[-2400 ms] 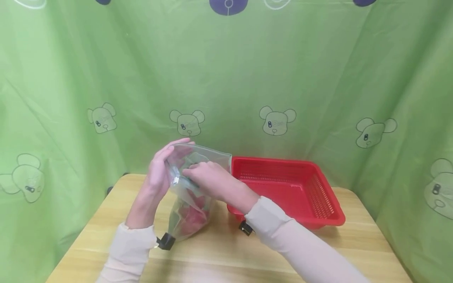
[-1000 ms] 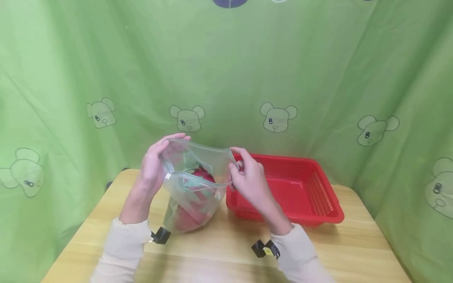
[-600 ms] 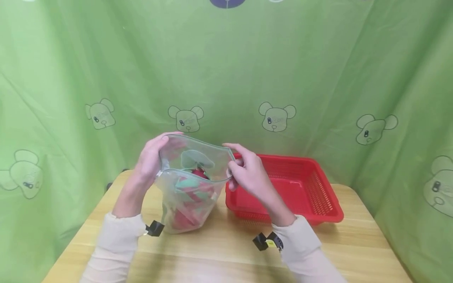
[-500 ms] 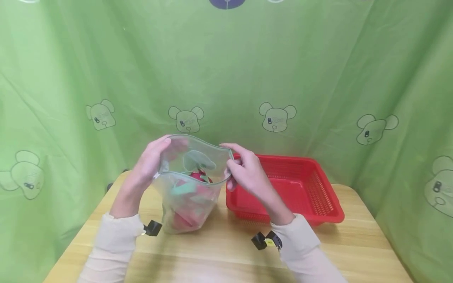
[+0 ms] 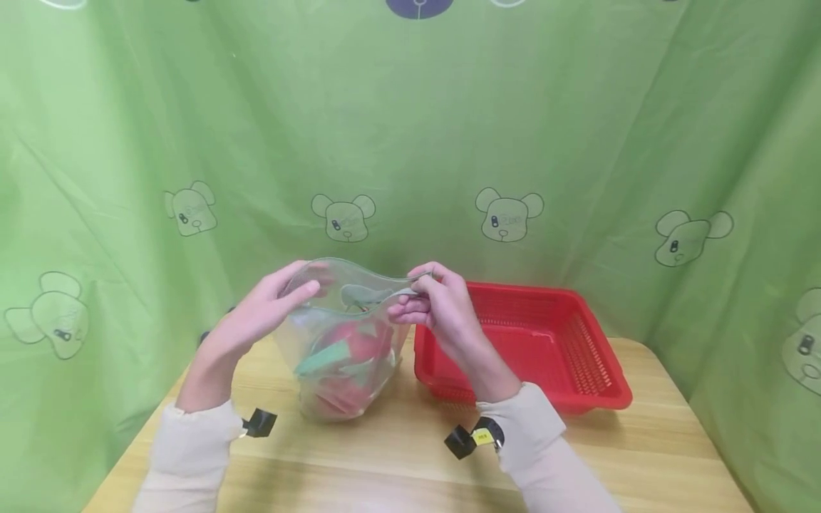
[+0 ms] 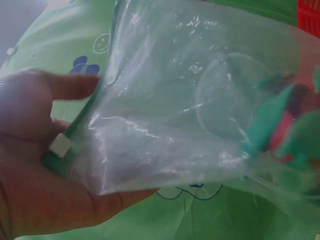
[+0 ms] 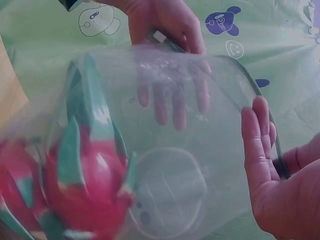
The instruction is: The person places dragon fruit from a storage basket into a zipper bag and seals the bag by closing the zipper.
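A clear zip bag (image 5: 304, 331) stands on the table with its mouth up and gaping. Through its wall show red dragon fruits (image 7: 95, 165) with green scales, at least two of them. At the mouth's left side is my left hand (image 5: 259, 306), its straight fingers behind the bag and the thumb in front. The bag's white zip slider (image 6: 61, 145) lies by that palm in the left wrist view. My right hand (image 5: 442, 306) pinches the mouth's right corner between thumb and fingers. Several of the left fingers show through the plastic in the right wrist view.
A red plastic basket (image 5: 526, 399) with slotted walls stands right of the bag, close behind my right hand. Under everything is a light wooden table (image 5: 385, 456). A green curtain (image 5: 423, 142) printed with bear heads hangs around the table.
My right hand has come out of the bag and taken its right corner. The mouth spread wide, then narrowed on the right. My left hand has shifted left, its thumb lifting off the rim.
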Demonstrator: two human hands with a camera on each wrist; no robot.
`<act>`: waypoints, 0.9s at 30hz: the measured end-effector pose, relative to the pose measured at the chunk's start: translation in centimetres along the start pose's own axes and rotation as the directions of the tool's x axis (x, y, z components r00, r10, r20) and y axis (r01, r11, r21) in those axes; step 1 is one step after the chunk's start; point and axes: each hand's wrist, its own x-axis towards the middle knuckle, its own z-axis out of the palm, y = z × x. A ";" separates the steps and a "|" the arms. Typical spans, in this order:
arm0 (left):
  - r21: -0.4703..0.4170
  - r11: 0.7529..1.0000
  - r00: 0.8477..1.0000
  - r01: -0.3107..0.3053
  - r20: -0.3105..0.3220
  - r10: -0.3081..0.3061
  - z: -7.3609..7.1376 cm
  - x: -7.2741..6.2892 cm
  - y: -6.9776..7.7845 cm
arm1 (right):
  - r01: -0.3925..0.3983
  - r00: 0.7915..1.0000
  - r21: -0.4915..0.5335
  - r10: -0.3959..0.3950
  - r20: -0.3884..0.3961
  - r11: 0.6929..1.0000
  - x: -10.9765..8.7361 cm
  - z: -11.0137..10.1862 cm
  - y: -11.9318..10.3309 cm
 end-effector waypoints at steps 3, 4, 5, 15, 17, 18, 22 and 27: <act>0.017 1.000 1.000 -0.015 0.011 0.015 -0.1 -0.6 -0.5 | -0.010 1.000 0.055 0.010 -0.013 0.998 0.2 -0.1 0.1; 0.019 0.999 0.999 -0.028 0.018 0.028 -0.1 -0.8 -0.7 | -0.012 1.000 0.065 0.013 -0.015 0.998 0.2 -0.2 0.2; 0.016 0.999 0.999 -0.045 0.027 0.044 -0.1 -1.0 -0.9 | -0.015 1.000 0.071 0.016 -0.015 0.997 0.2 -0.3 0.2; 0.089 0.992 0.995 -0.093 -0.012 0.094 -0.4 -2.4 -1.8 | -0.034 0.994 0.043 0.029 0.106 0.999 0.1 -1.8 0.0; 0.091 0.993 0.996 -0.076 -0.043 0.080 -0.4 -2.3 -1.8 | -0.022 0.987 -0.017 0.024 0.161 1.000 0.0 -2.3 -0.1; 0.097 0.993 0.996 -0.066 -0.061 0.072 -0.5 -2.3 -1.7 | -0.011 0.982 -0.055 0.021 0.190 0.998 -0.1 -2.6 -0.2; 0.103 0.994 0.991 -0.027 -0.128 0.040 -0.8 -2.1 -1.3 | 0.051 0.957 -0.230 0.019 0.291 0.972 -0.5 -3.9 -0.5; 0.062 0.998 0.973 -0.006 -0.231 0.020 -0.8 -1.7 -1.4 | 0.150 0.955 -0.430 -0.017 0.297 0.890 -1.2 -4.7 -0.5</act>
